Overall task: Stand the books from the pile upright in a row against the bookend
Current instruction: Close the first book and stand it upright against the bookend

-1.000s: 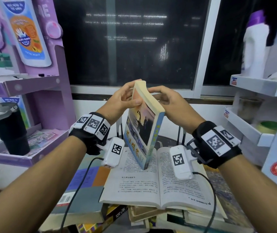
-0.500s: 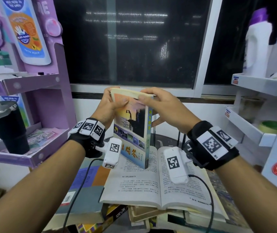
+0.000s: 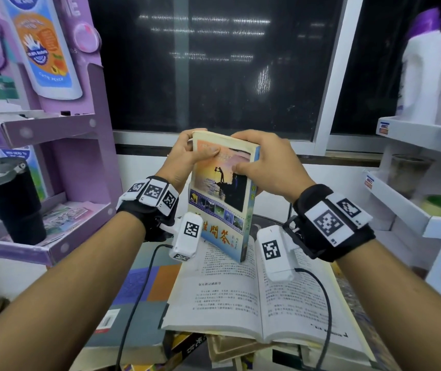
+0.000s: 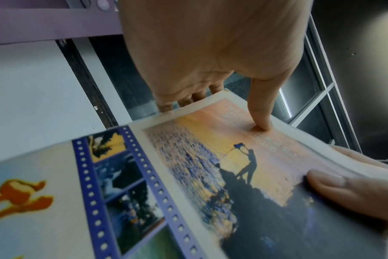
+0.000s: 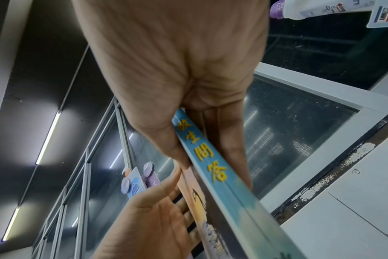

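Observation:
A paperback with a sunset cover (image 3: 220, 194) (image 4: 210, 175) stands almost upright, its lower corner near an open book (image 3: 240, 295) that tops the pile. My left hand (image 3: 187, 156) (image 4: 210, 108) holds its upper left edge, thumb on the cover and fingers behind. My right hand (image 3: 264, 162) (image 5: 202, 145) grips the upper right by the blue spine (image 5: 210, 168), thumb on the cover, fingers behind. Black metal bars (image 3: 290, 212) rise behind the pile; whether they are the bookend I cannot tell.
Closed books (image 3: 133, 311) lie stacked under the open one. A purple shelf (image 3: 53, 236) with a black tumbler (image 3: 13, 199) stands at left. White shelves (image 3: 414, 210) with a bottle (image 3: 422, 70) stand at right. A dark window (image 3: 214, 62) is behind.
The paperback has turned from edge-on to cover facing me and has come more upright. Both hands have shifted to its top corners, thumbs on the cover.

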The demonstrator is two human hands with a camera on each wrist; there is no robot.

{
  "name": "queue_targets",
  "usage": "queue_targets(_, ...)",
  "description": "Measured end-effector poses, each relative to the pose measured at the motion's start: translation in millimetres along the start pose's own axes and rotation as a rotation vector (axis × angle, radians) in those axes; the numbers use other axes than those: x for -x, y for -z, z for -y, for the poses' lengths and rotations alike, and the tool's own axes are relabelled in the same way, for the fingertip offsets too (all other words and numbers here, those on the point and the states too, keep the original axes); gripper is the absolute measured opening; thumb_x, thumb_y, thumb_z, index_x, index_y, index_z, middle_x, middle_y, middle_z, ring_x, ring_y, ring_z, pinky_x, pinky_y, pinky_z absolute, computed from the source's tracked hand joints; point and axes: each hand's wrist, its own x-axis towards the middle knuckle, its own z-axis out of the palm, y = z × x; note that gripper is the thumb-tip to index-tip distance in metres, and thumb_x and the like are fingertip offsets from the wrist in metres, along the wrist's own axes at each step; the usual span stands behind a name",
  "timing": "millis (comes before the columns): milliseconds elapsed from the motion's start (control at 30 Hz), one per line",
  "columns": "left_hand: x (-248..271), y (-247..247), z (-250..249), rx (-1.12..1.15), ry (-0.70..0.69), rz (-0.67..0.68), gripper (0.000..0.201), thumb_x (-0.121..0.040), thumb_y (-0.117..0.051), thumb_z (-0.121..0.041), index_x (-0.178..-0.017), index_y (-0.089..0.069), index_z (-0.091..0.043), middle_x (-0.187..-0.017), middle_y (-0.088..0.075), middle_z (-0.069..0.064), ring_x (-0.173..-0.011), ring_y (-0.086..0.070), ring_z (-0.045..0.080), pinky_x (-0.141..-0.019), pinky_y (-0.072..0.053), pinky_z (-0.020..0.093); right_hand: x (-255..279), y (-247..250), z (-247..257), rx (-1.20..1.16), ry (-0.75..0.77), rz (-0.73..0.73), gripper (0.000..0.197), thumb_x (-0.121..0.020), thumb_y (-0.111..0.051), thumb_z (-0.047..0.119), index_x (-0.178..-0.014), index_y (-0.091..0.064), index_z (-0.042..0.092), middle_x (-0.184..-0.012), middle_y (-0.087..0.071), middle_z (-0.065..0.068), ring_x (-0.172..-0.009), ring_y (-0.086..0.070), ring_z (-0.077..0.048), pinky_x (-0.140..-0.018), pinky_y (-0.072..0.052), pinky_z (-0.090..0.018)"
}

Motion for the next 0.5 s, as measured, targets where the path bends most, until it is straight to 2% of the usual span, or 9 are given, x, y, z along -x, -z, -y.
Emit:
queue_targets(67,-7,2,1,-0.061,0.012,0.003,0.054,-0.083,-0.069,-0.018,-0.131,-0.045,-0.017,-0.117,-0.063,0.007,-0.105,-0.064,0.021,-0.077,-0.053,0.029,-5,-2,-4,0.016,0.01,-0.033,0.036,-0.086,-0.068,0.013,-0.119,-0.061,0.025,-0.103,-0.064,0.006,-0.09,-0.064,-0.013,-0.046,-0.051,-0.014)
queue_targets(167,-17,7,7,-0.155,0.035,-0.039,0.049,-0.087,-0.066,-0.021,-0.132,-0.046,-0.019,-0.117,-0.064,0.001,-0.109,-0.06,0.015,-0.09,-0.046,0.034,-16,-6,-12,0.058,0.01,-0.076,0.037,-0.087,-0.068,0.015,-0.121,-0.06,0.024,-0.108,-0.065,0.003,-0.095,-0.063,-0.014,-0.05,-0.053,-0.018)
queue_targets(233,-22,13,15,-0.214,0.063,-0.084,0.043,-0.09,-0.062,-0.022,-0.131,-0.049,-0.02,-0.116,-0.062,-0.003,-0.107,-0.057,0.01,-0.094,-0.04,0.036,-25,-9,-18,0.069,-0.004,-0.098,0.036,-0.087,-0.067,0.015,-0.121,-0.06,0.024,-0.108,-0.066,0.002,-0.098,-0.062,-0.017,-0.048,-0.054,-0.021)
queue_targets(333,-29,25,33,-0.276,0.113,-0.144,0.039,-0.092,-0.059,-0.021,-0.13,-0.052,-0.018,-0.117,-0.06,-0.001,-0.11,-0.055,0.015,-0.092,-0.04,0.035,-38,-14,-27,0.092,-0.034,-0.122,0.033,-0.087,-0.066,0.015,-0.119,-0.061,0.025,-0.107,-0.065,0.001,-0.099,-0.061,-0.02,-0.049,-0.057,-0.026)
queue_targets(433,-36,37,52,-0.337,0.166,-0.193,0.035,-0.092,-0.057,-0.018,-0.127,-0.056,-0.015,-0.117,-0.06,0.005,-0.109,-0.054,0.02,-0.086,-0.039,0.031,-50,-20,-37,0.103,-0.062,-0.139,0.031,-0.087,-0.065,0.014,-0.116,-0.062,0.023,-0.106,-0.066,0.0,-0.095,-0.065,-0.021,-0.059,-0.061,-0.037)
queue_targets(500,-42,44,66,-0.37,0.2,-0.2,0.033,-0.092,-0.055,-0.016,-0.126,-0.058,-0.014,-0.119,-0.059,0.006,-0.107,-0.054,0.02,-0.087,-0.039,0.031,-61,-26,-44,0.096,-0.083,-0.153,0.03,-0.087,-0.065,0.014,-0.116,-0.062,0.021,-0.106,-0.066,0.0,-0.094,-0.065,-0.021,-0.065,-0.061,-0.038)
